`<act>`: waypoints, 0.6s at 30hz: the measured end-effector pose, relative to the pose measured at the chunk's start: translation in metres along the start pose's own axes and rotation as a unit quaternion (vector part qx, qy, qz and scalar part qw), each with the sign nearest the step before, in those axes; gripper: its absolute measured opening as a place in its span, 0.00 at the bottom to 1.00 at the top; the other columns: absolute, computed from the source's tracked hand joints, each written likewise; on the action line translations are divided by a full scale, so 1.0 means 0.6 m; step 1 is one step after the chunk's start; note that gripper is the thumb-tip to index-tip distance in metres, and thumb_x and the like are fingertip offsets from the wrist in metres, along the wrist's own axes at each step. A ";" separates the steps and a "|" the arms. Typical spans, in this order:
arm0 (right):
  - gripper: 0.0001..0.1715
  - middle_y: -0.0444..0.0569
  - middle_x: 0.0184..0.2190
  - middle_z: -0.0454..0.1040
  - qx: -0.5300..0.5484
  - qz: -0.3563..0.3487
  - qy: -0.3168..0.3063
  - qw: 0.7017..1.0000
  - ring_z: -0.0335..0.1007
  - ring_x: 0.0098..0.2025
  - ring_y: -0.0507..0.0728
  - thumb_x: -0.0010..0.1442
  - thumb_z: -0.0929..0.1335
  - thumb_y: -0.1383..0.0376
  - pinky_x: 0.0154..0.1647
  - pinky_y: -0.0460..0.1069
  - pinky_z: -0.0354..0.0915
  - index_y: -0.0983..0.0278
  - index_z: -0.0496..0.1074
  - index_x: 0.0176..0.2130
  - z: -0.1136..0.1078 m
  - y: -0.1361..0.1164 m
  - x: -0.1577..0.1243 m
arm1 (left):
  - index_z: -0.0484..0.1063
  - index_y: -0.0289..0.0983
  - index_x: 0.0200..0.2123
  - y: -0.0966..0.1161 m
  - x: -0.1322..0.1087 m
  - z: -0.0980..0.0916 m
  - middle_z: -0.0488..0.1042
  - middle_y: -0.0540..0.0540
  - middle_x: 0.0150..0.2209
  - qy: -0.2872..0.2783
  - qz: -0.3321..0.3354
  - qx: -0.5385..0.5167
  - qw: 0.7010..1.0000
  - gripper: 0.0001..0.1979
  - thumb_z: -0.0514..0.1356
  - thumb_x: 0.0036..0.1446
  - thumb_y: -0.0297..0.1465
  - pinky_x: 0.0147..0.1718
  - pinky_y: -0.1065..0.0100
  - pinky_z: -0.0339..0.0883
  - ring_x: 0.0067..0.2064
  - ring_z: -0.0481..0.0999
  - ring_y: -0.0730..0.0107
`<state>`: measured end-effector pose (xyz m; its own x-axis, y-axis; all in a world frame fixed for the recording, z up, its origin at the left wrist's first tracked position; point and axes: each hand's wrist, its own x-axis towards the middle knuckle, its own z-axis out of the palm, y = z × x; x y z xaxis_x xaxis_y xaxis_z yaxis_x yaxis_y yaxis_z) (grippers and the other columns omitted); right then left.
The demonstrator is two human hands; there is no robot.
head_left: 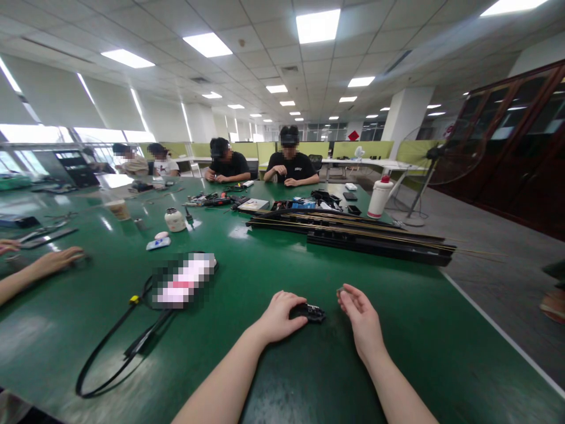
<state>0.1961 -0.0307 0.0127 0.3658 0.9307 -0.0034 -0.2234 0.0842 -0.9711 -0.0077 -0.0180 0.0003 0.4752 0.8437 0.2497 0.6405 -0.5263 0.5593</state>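
Note:
My left hand (281, 316) is closed around the left end of a small black part (312, 313) that rests on the green table (212, 365). Light-coloured detail shows along the top of the part. To its right, raised a little, my right hand (361, 318) pinches something tiny between thumb and fingertips; it is too small to make out. A gap separates the two hands.
Long black rails (379, 244) with thin brass-coloured rods lie ahead to the right. A phone (188, 281) and a looped black strap (83, 359) are at left. Another person's hand (62, 261) rests at far left. A white bottle (175, 219) stands farther back.

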 end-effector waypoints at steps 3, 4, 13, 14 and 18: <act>0.28 0.46 0.31 0.77 -0.001 -0.001 -0.003 1.000 0.72 0.35 0.56 0.38 0.75 0.51 0.39 0.51 0.67 0.62 0.72 0.38 -0.001 0.003 0.001 | 0.69 0.40 0.48 -0.001 0.000 0.000 0.73 0.46 0.45 0.002 -0.001 -0.004 1.000 0.19 0.62 0.51 0.35 0.56 0.56 0.51 0.49 0.68 0.60; 0.28 0.46 0.31 0.77 -0.002 -0.002 -0.004 1.000 0.72 0.35 0.56 0.39 0.74 0.52 0.39 0.51 0.67 0.62 0.72 0.38 -0.002 0.004 0.002 | 0.69 0.40 0.48 -0.001 0.000 0.001 0.73 0.46 0.45 0.003 -0.001 -0.005 1.000 0.19 0.62 0.51 0.35 0.56 0.56 0.51 0.49 0.68 0.60; 0.26 0.48 0.33 0.78 -0.020 0.006 -0.029 0.999 0.74 0.37 0.58 0.41 0.73 0.52 0.37 0.51 0.69 0.61 0.71 0.38 0.000 0.006 -0.001 | 0.69 0.41 0.49 0.000 0.000 0.000 0.73 0.46 0.45 0.005 0.006 0.001 1.000 0.19 0.61 0.52 0.35 0.55 0.57 0.53 0.48 0.68 0.60; 0.26 0.49 0.34 0.78 -0.026 0.007 -0.034 0.999 0.74 0.38 0.59 0.41 0.73 0.52 0.37 0.52 0.69 0.61 0.71 0.39 0.001 0.005 -0.002 | 0.69 0.41 0.49 0.000 0.000 0.000 0.73 0.46 0.45 0.005 0.006 0.003 1.000 0.19 0.61 0.52 0.35 0.55 0.57 0.53 0.49 0.68 0.60; 0.25 0.51 0.36 0.78 -0.047 0.001 -0.063 0.997 0.74 0.41 0.60 0.41 0.74 0.53 0.42 0.54 0.68 0.63 0.72 0.38 0.005 0.007 -0.006 | 0.68 0.41 0.49 0.001 -0.001 -0.001 0.73 0.47 0.46 0.004 0.005 0.007 1.000 0.20 0.62 0.52 0.35 0.55 0.57 0.53 0.49 0.68 0.60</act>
<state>0.1911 -0.0327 0.0093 0.2481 0.9686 0.0185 -0.1353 0.0535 -0.9894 -0.0078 -0.0185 0.0010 0.4761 0.8397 0.2612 0.6441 -0.5352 0.5465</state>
